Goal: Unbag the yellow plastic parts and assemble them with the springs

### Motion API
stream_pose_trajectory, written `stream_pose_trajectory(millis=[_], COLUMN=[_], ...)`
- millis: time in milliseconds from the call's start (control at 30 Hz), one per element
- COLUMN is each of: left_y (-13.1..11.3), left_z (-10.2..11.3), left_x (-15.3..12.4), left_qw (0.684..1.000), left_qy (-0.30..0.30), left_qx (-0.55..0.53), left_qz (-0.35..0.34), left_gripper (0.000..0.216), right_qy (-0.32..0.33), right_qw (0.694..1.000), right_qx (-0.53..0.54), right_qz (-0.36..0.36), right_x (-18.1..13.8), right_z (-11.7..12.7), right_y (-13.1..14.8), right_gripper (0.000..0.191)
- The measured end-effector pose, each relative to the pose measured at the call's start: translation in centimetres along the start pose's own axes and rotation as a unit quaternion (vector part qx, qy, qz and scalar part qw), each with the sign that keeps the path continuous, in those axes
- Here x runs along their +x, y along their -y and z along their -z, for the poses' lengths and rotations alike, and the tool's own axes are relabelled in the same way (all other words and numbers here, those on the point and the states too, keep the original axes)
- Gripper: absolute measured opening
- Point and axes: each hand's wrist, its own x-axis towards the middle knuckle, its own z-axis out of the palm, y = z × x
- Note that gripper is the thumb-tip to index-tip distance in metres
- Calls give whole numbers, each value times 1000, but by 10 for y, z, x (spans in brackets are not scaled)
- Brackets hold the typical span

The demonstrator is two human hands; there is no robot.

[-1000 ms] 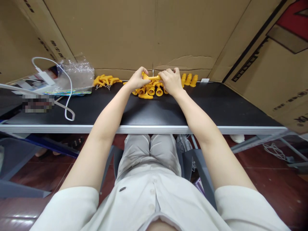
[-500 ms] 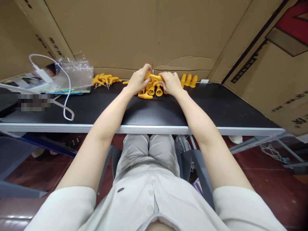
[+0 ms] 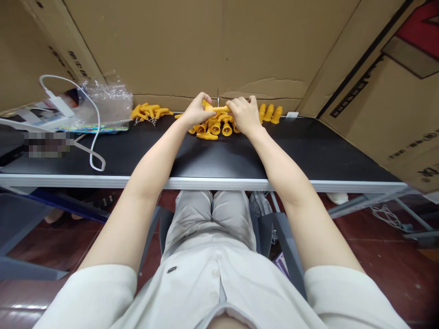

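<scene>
My left hand (image 3: 198, 112) is closed on the handle end of a yellow corkscrew (image 3: 220, 109), which lies level between my hands. My right hand (image 3: 246, 118) pinches the opposite end, its thumb hidden beneath the fingers. Under the hands is a pile of yellow bell-shaped sleeves (image 3: 215, 129), several with their round open ends facing me. A yellow T-shaped handle (image 3: 207, 136) lies in front of that pile. Left of my left hand, a group of yellow T-handles with metal spirals (image 3: 151, 111) rests on the table. Upright yellow ribbed sleeves (image 3: 269, 114) stand right of my right hand.
The black table (image 3: 315, 153) has a metal front edge. Tall cardboard (image 3: 178, 50) walls its back and right side. On the left are a clear plastic bag (image 3: 108, 103), a white cable (image 3: 99, 132) and papers. A small white piece (image 3: 292, 114) sits by the back wall.
The fingers of my right hand have shifted and lifted around the corkscrew's end. My left hand has moved slightly left and still grips the handle. The pile beneath looks unchanged.
</scene>
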Motion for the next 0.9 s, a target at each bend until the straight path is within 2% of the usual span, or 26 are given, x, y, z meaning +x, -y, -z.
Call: stream_pose_trajectory(millis=[133,233,433,633,900], left_y=[-7,-15,-26,-22,-23], left_z=[8,13,10,10,11], left_x=[0,-4,-15,-14,-11], left_qw=[1000,1000,993,988,989], left_qy=[21,12,-41,-55,-65], left_qx=[-9,4,94,135,107], left_qz=[11,10,-65,-52,-72], left_gripper=[28,24,36,50,44], right_qy=[15,15,33,25,28], right_qw=[1000,999,999,999,999], right_qx=[-27,-23,0,28,-33], right_qz=[7,19,11,7,-13], right_x=[-3,-5,-8,-6,-6], right_z=[2,2,-9,-11,4], right_y=[4,6,3,3,15], right_gripper=[66,58,47,45,44])
